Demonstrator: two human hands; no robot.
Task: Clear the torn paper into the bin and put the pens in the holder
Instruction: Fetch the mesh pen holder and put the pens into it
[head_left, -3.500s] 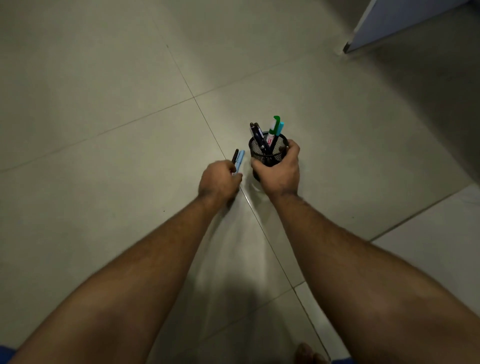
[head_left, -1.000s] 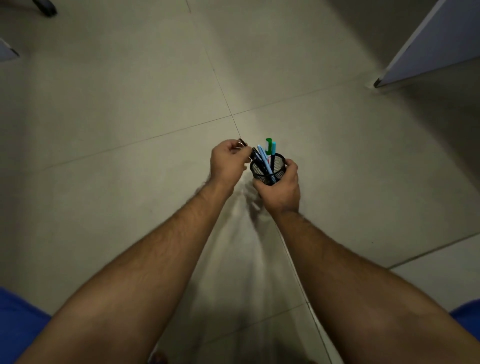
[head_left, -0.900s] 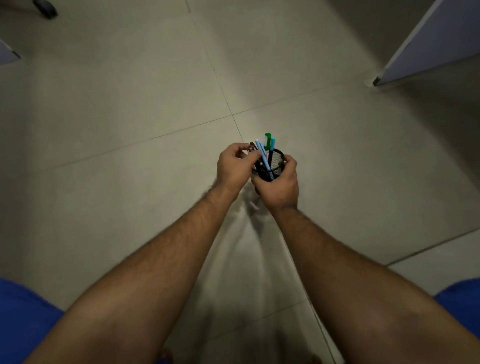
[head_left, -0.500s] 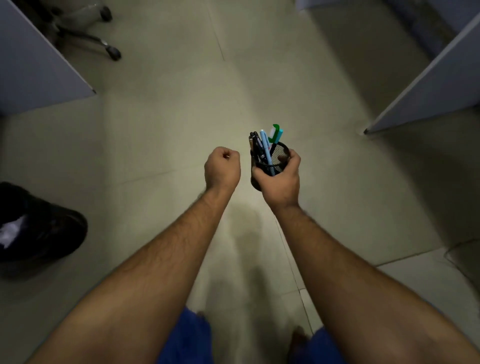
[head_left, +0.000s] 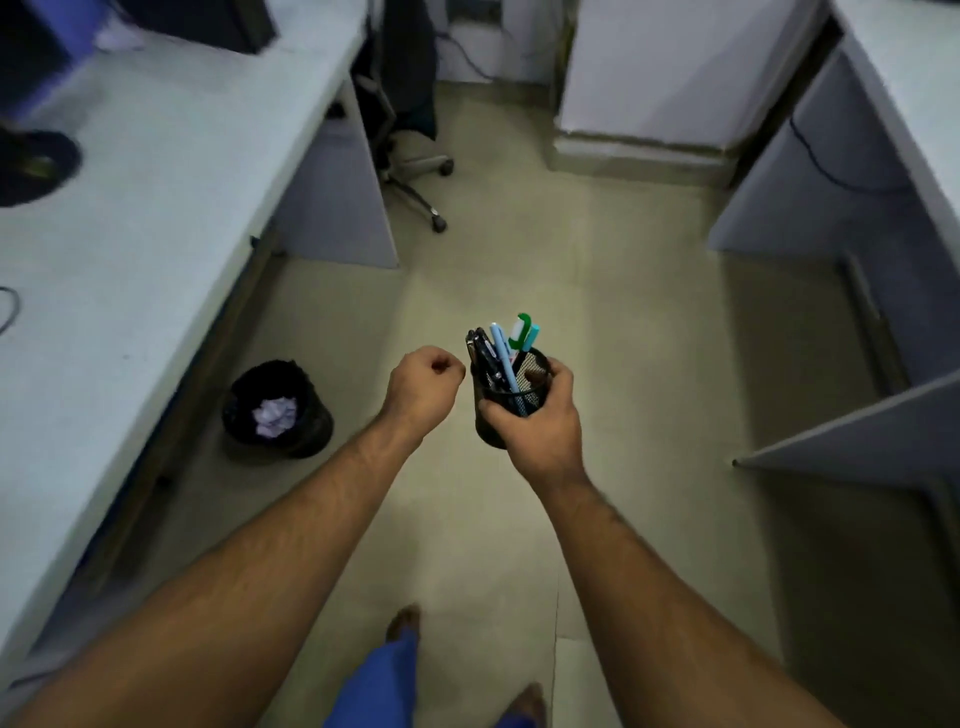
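Two long surfaces frame the aisle: the pale table (head_left: 156, 208) on the left and a partition desk (head_left: 883, 156) on the right, with tiled floor (head_left: 597, 291) between them. A wheeled chair (head_left: 410, 171) is tucked in at the far end. Under the table's edge stands the black bin (head_left: 278, 410), a crumpled wad of torn paper (head_left: 275, 415) lying inside it, so that half of the job looks done. Out in front, the right hand (head_left: 535, 410) is wrapped around the black mesh holder (head_left: 511, 400), lifted off the floor and kept roughly upright, presumably so nothing spills while it is carried. The pens (head_left: 501, 358) stand bunched inside, tips fanning out above the rim. The left hand (head_left: 426, 387) hovers just beside the holder, curled into a loose fist with nothing visible in it. Both forearms reach forward, elbows low.
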